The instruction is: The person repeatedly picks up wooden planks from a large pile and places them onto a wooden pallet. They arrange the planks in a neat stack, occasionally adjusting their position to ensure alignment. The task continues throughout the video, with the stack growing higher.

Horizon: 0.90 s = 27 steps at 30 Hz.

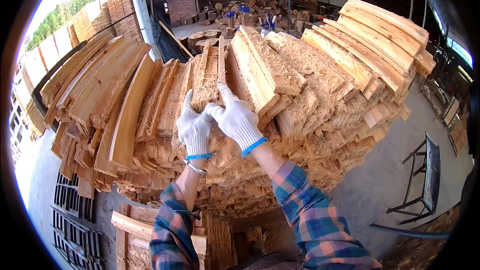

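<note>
My plaid sleeves (322, 215) lead to my left grip (195, 127) and right grip (236, 120), near the close end of a narrow strip (221, 60) atop the wood stack (240, 190); whether either clasps it, I can't tell. Best ease it lengthwise.

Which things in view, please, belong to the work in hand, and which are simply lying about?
Seemingly in the work:
left hand, gloved, over the pile;
right hand, gloved, a fingertip at a narrow slat;
boards, piled around both.

Seemingly lying about:
dark pallets, lower left;
metal stand, right;
logs, background.
</note>
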Motion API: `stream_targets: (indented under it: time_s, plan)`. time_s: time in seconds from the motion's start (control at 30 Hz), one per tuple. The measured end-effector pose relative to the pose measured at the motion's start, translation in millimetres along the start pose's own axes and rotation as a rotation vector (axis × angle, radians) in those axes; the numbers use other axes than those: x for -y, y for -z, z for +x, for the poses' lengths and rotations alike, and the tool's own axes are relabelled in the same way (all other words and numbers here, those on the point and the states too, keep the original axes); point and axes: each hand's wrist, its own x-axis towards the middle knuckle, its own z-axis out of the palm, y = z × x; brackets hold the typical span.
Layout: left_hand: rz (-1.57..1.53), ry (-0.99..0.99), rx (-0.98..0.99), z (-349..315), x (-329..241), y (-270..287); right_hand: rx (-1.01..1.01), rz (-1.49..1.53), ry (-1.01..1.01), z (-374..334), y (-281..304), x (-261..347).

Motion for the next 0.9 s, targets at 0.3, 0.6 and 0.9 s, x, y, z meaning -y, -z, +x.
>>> stream_targets:
  time_s: [0.3, 0.6, 0.9]
  plan:
    - [-0.917, 0.2, 0.272, -138, 18, 77, -0.239, 0.636, 0.092, -93, -29, -55]
    - [-0.295, 0.377, 0.302, -84, 9, 74, 0.092, 1.114, -0.189, -97, -28, -21]
    - [-1.313, 0.879, 0.102, -213, 95, 63, 0.206, -0.208, 0.042, -191, -30, 12]
